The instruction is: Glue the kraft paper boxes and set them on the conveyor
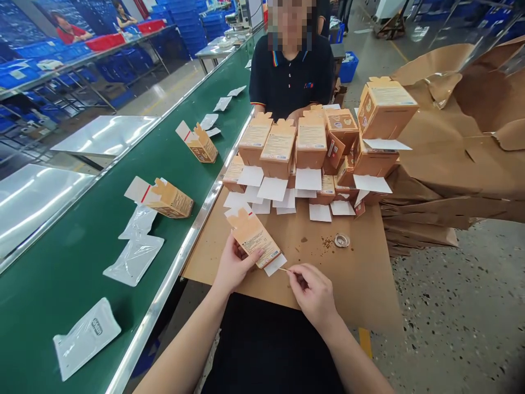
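My left hand (238,261) grips a small orange-brown carton (256,241) with printed text, tilted above the cardboard-covered table. White flaps stick out from both ends of this carton. Pinched in my right hand (312,287) is a thin pale stick (284,268), its tip at the carton's near white flap; whether it touches cannot be made out. Beyond my hands, a stack of similar cartons (278,148) stands with white flaps hanging out. A small round clear dish (342,240) lies on the cardboard, beside scattered brown specks (327,242).
To the left runs a green conveyor belt (94,241) with a metal edge (172,273). It carries open cartons (174,200) and white plastic pouches (88,335). A person in a dark shirt (292,76) sits across the table. Brown paper (459,158) is heaped at right.
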`<state>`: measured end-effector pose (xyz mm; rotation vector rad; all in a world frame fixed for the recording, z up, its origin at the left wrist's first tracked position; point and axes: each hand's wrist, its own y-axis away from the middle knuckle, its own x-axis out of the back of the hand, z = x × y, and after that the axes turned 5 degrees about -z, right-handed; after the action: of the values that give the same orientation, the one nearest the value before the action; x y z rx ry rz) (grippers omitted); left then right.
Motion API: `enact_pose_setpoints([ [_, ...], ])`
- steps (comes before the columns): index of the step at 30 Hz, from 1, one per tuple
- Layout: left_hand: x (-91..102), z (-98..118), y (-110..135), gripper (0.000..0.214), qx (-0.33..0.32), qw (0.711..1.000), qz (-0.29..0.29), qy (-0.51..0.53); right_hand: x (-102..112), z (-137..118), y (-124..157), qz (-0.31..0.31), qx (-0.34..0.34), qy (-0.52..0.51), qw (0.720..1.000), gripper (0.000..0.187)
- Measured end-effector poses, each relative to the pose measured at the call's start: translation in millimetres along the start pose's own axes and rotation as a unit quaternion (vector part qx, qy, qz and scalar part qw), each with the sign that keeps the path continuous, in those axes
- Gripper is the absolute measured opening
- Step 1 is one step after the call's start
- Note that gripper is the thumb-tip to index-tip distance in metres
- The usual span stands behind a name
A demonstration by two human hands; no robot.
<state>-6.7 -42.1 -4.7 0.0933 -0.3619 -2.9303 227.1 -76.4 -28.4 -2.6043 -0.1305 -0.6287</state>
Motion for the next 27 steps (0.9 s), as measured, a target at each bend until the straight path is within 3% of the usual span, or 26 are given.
enact_pose_setpoints([
  [3,-0.3,-1,0,0.084,-0.007,1.0,-0.003,-0.001,-5,10,-2,-0.009,-0.002,0.0,1.0,0.029],
  [8,-0.6,-7,5,0.082,-0.02,1.0,0.004,-0.021,5,13,-1,0.009,-0.014,0.005,1.0,0.028],
  [14,-10.2,-29,29,0.08,-0.065,0.991,0.024,-0.111,43,1,10,0.067,-0.024,0.011,0.997,0.02],
  [19,-18.6,-37,41,0.058,-0.08,0.978,0.014,-0.194,68,-7,24,0.083,-0.041,0.017,0.996,0.02],
  [27,-28.3,-31,35,0.053,-0.085,0.98,0.021,-0.176,58,-22,14,0.059,-0.025,-0.014,0.998,0.021],
])
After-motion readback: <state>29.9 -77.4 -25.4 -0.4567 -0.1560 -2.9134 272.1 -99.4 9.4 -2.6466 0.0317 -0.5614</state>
